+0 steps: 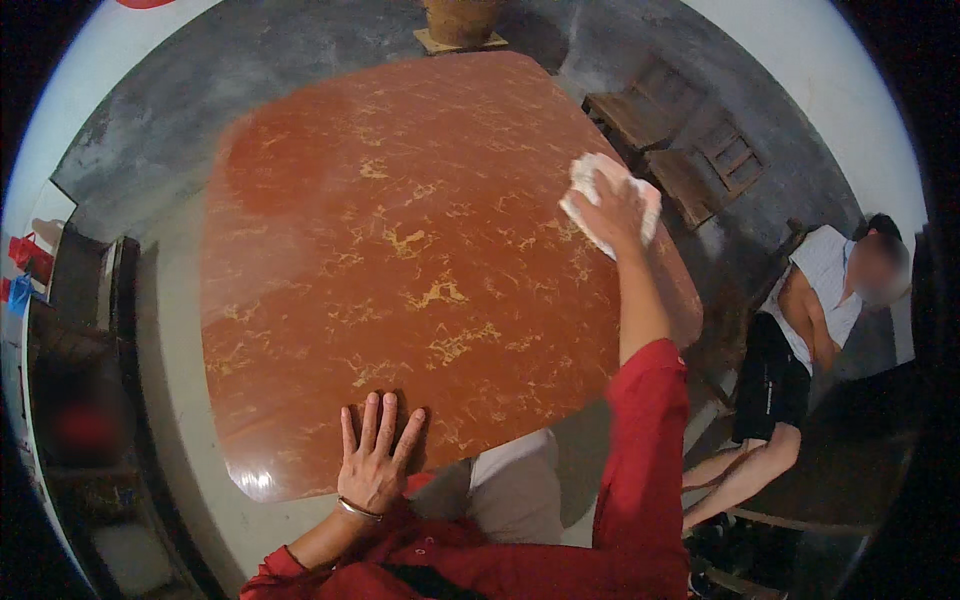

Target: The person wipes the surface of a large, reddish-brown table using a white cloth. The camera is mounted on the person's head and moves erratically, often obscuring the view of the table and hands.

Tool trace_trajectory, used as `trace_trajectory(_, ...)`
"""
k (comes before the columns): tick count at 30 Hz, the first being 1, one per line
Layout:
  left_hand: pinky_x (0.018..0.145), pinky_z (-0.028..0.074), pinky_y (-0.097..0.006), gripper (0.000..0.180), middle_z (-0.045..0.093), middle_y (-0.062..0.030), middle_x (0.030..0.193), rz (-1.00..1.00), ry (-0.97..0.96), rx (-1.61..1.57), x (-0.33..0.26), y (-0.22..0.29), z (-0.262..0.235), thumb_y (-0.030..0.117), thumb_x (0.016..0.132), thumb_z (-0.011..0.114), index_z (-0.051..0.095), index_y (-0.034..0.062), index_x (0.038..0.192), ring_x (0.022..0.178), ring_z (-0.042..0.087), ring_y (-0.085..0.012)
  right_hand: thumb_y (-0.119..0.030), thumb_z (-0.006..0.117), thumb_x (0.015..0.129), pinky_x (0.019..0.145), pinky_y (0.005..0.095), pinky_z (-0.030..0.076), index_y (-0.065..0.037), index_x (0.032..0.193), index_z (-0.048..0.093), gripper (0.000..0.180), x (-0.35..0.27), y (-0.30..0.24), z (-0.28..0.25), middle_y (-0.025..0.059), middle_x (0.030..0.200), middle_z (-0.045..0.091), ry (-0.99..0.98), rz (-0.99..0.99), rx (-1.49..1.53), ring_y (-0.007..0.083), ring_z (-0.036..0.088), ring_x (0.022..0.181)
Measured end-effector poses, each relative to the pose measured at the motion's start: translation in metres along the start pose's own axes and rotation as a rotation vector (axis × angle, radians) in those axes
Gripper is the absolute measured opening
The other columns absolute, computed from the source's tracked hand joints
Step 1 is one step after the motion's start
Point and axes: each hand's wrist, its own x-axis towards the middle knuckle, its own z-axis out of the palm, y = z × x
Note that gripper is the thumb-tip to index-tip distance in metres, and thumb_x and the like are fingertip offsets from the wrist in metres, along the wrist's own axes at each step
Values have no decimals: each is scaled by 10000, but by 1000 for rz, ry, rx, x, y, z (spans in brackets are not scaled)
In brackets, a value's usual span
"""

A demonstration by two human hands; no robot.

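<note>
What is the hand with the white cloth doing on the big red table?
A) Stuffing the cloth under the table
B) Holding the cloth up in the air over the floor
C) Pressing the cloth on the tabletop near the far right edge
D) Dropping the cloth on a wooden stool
C: the right hand lies on the white cloth, which sits on the red marbled table near its far right edge, while the left hand rests flat on the near edge.

Table (400, 260): centre. Left hand (375, 455) flat on its near edge; right hand (612, 210) atop cloth (590, 185) at its far right edge. Pot (462, 20) behind; wooden chairs (680, 150) right; seated person (800, 340) further right (near side).
</note>
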Motion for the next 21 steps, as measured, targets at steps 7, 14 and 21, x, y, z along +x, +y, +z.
trace_trajectory(7,1132,159,-669,647,321,-213,1536,-35,-19,-15,-4,-3,-5,64,820,577,460,186,1445,1437,266,-424,-573,630,823,1135,556,243,-258,1324,597,593,-104,-114,35,199,1443,440,97,-962,193,434,364,1339)
trace_trajectory(14,1135,157,-668,695,307,-215,1544,-19,-30,-44,-2,2,1,32,791,576,449,190,1456,1435,267,-428,-502,659,833,1134,572,231,-217,1400,508,653,-146,-7,-8,233,1497,361,51,-545,67,456,311,1378)
trace_trajectory(21,1127,172,-674,726,315,-208,1543,-18,-18,-32,-1,1,-1,31,780,574,427,200,1471,1432,276,-428,-695,506,849,1183,540,81,-251,1515,328,820,-7,8,2,275,1564,210,26,-35,6,467,155,1452)
